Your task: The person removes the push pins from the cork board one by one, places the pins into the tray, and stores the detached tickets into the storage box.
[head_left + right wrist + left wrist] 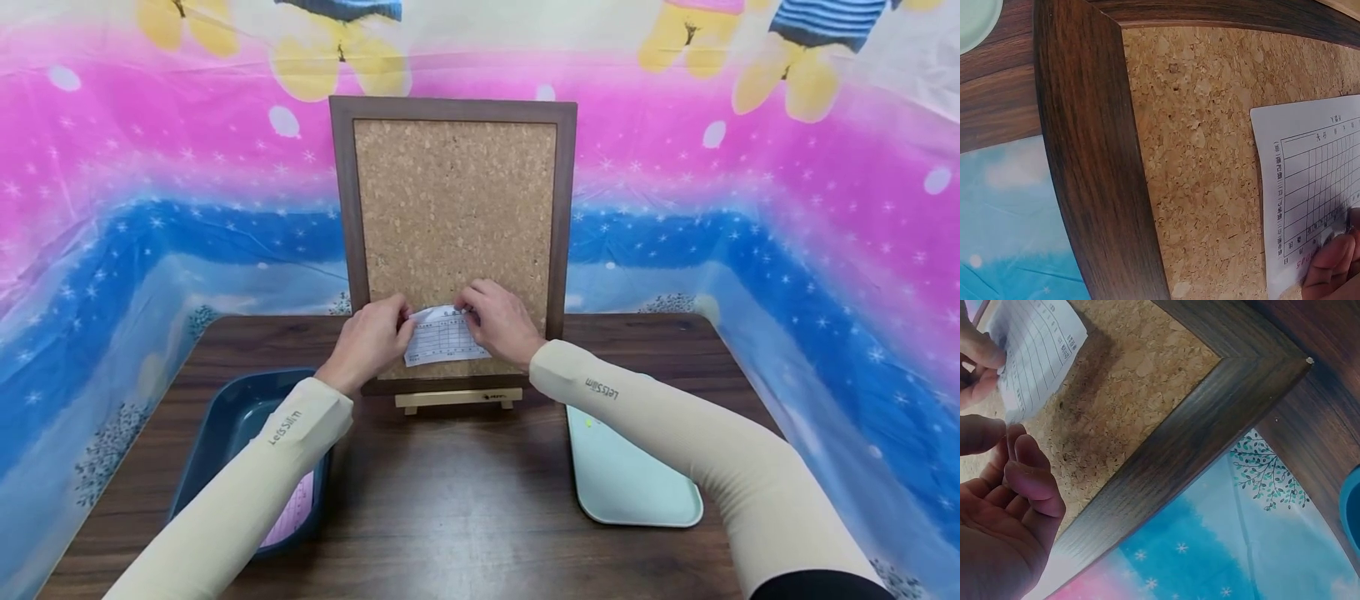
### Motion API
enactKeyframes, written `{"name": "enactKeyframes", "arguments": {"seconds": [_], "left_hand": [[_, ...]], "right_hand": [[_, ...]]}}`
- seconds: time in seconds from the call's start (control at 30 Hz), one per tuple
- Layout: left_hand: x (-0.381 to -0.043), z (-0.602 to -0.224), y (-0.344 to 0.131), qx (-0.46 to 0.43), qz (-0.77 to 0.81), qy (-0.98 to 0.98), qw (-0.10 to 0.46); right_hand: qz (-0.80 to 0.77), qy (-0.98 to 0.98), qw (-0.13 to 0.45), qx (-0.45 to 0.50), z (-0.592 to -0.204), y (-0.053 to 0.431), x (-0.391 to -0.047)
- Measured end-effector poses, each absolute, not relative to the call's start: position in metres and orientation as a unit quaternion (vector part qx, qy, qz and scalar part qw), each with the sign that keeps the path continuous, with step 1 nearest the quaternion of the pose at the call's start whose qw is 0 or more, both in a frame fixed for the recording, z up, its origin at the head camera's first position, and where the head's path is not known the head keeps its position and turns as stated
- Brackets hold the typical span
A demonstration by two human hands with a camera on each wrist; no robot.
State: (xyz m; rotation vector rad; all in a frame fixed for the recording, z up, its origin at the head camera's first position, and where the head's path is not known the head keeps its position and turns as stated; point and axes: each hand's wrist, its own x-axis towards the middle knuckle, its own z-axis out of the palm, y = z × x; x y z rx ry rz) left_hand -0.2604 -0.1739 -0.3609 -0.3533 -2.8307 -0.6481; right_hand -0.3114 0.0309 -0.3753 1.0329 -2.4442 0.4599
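A white printed receipt slip (444,337) with a ruled table is held in front of the lower part of a framed corkboard (457,200). My left hand (372,337) pinches the slip's upper left corner between thumb and fingers, as the left wrist view also shows. At the top edge, farther right, my right hand (504,321) holds the slip with thumb and forefinger. In the left wrist view the slip (1041,356) tilts away from the cork and casts a shadow. Whether a small pin sits between the right fingertips is too hidden to tell.
The corkboard leans on a small wooden easel (459,398). A dark blue basin (217,425) holding pink paper (292,510) stands at left, partly under the left forearm. At right lies a pale green tray (633,479) with tiny yellow-green bits (589,423). A printed cloth hangs behind.
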Motion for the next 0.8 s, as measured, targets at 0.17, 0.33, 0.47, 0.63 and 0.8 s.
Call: {"name": "enactKeyframes", "arguments": {"seconds": [0.17,0.33,0.47,0.63,0.8], "left_hand": [[-0.2599,-0.3594,-0.1734,-0.118,-0.217,-0.963,0.105],[-0.2592,-0.3583,-0.1742,-0.123,-0.217,-0.962,0.112],[-0.2596,-0.3576,-0.1754,-0.130,-0.214,-0.960,0.124],[-0.2603,-0.3570,-0.1755,-0.129,-0.214,-0.960,0.124],[-0.2601,-0.3571,-0.1752,-0.124,-0.217,-0.961,0.119]], "right_hand": [[0.169,-0.884,0.220,0.376,-0.3746,0.0309,-0.3107],[0.167,-0.882,0.224,0.379,-0.3747,0.0311,-0.3112],[0.170,-0.878,0.229,0.384,-0.3761,0.0315,-0.3123],[0.173,-0.877,0.226,0.388,-0.3768,0.0321,-0.3124],[0.163,-0.877,0.227,0.391,-0.3768,0.0320,-0.3119]]}}
